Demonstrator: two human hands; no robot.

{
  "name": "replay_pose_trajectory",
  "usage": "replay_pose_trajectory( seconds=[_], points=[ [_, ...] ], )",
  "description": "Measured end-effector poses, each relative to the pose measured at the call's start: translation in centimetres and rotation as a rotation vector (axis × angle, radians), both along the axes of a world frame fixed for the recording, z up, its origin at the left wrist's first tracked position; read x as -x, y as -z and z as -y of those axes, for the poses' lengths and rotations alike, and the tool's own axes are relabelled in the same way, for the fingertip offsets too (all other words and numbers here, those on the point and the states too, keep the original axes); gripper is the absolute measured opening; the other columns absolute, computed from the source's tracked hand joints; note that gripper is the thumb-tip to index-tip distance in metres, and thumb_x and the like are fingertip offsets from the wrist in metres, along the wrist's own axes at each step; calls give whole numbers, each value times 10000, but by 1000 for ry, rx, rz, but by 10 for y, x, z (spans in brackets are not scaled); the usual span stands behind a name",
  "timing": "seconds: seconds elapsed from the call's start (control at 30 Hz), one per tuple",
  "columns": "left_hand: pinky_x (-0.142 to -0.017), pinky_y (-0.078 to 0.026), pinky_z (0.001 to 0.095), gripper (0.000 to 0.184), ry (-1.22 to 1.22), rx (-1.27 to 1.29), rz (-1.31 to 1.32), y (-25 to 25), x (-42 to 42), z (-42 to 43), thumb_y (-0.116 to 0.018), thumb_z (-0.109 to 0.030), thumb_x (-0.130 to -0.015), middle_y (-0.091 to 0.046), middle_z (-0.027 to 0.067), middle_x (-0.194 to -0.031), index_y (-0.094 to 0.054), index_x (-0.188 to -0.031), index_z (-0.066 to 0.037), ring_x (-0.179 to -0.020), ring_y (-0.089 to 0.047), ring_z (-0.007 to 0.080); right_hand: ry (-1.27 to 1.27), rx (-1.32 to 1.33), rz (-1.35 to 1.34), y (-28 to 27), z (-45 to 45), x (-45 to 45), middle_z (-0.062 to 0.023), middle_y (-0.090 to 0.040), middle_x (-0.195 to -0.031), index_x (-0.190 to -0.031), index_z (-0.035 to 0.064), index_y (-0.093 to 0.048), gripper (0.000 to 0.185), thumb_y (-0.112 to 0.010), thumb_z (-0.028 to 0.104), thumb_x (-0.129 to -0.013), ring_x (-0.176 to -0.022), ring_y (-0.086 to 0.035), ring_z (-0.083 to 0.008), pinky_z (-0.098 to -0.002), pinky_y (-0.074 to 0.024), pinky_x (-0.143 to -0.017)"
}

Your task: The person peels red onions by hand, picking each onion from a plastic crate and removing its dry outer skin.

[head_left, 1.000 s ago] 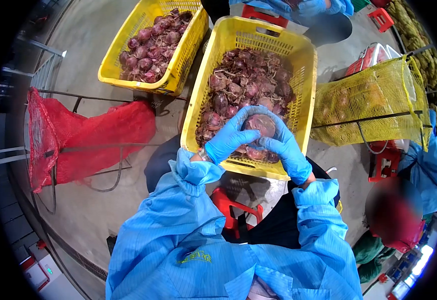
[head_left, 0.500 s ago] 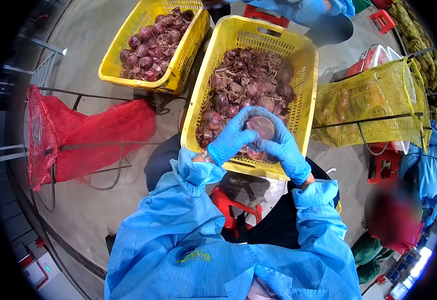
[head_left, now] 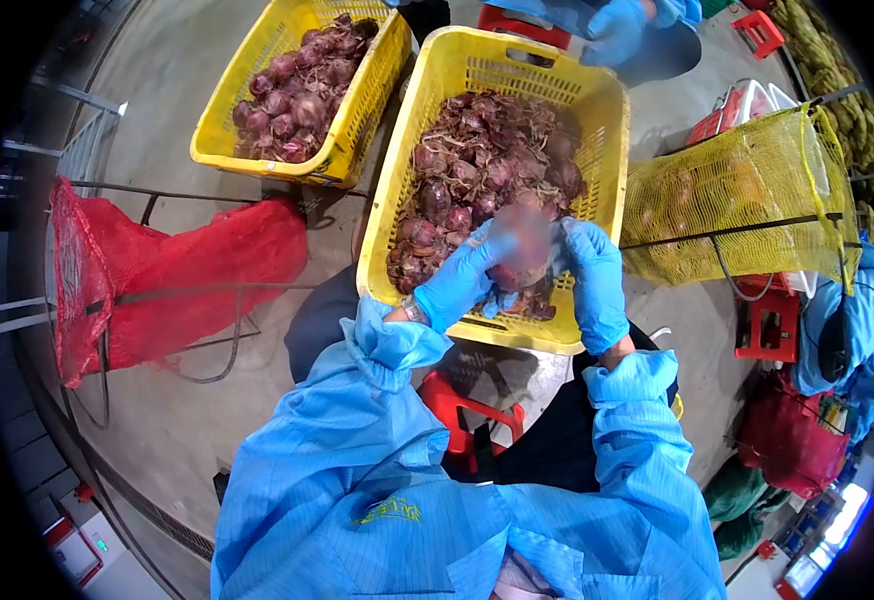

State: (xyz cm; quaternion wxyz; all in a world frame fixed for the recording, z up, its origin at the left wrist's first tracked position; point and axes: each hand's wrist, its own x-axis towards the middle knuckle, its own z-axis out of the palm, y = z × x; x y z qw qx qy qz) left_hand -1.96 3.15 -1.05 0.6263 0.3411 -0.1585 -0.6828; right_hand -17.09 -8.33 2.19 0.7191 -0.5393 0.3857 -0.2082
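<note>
My left hand (head_left: 459,284), in a blue glove, grips a red onion (head_left: 523,250) over the near half of a yellow crate (head_left: 612,170). The onion's upper part is blurred. Just right of it is my right hand (head_left: 595,280), also gloved in blue, its fingers bent together beside the onion; whatever they pinch is too blurred to make out. Red onions (head_left: 497,175) with loose dry skins and roots fill the crate under both hands.
Another yellow crate (head_left: 332,160) of red onions stands at upper left. A red mesh bag (head_left: 182,265) hangs on a frame at left, a yellow mesh bag (head_left: 737,200) at right. A red stool (head_left: 457,405) is below the crate. A co-worker's gloved hand (head_left: 617,30) shows at top.
My right hand has come off the onion and moved slightly right. My left hand still holds the onion. The co-worker's hand at the top has shifted.
</note>
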Motion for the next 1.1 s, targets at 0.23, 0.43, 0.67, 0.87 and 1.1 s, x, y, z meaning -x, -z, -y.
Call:
replay_pose_trajectory(
  seconds=[0.23, 0.43, 0.67, 0.87, 1.1],
  points=[
    [-857, -456, 297, 509, -127, -209, 243, 14, 10, 0, -417, -452, -995, -610, 57, -1156, -486, -1350, -94, -1004, -570, 147, -337, 499, -17, 11, -22, -12, -72, -521, -1300, -1447, 58, -354, 897, -846, 128, -700, -1169, -501, -170, -326, -389, -1030],
    [-622, -500, 267, 391, -349, -87, 482, 46, 15, 6, -468, -393, -989, -650, 27, -963, -604, -1139, -58, -770, -616, 131, -312, 216, -20, -10, -27, -15, -73, -540, -1270, -1377, 40, -424, 796, -832, 101, -696, -1119, -528, -158, -308, -440, -965],
    [-725, -535, 322, 306, 6, -209, 887, 58, 1, 10, -625, -174, -892, -648, 115, -1027, -557, -1153, -30, -883, -650, 201, 47, 40, 22, 4, -11, -7, -86, -618, -1102, -1211, 0, -536, 462, -666, 286, -872, -980, -586, -147, -284, -451, -898],
    [-1121, -305, 399, 1066, -147, 369, 1230, 6, 17, 5, -833, -241, -696, -234, 157, -1528, -156, -1501, -63, -1411, -249, 323, -41, 17, 127, 33, -4, 0, -29, -564, -1093, -1198, 31, -539, 332, -437, 297, -1028, -1001, -522, -124, -266, -406, -924],
    [-1029, -397, 369, 695, -246, 188, 1086, -2, 16, 1, -772, -253, -789, -490, 123, -1321, -421, -1362, -75, -1202, -503, 269, -19, -294, 238, 32, -18, -12, -64, -576, -1211, -1263, 26, -516, 400, -397, 333, -1036, -1095, -564, -163, -306, -442, -982]
  ],
)
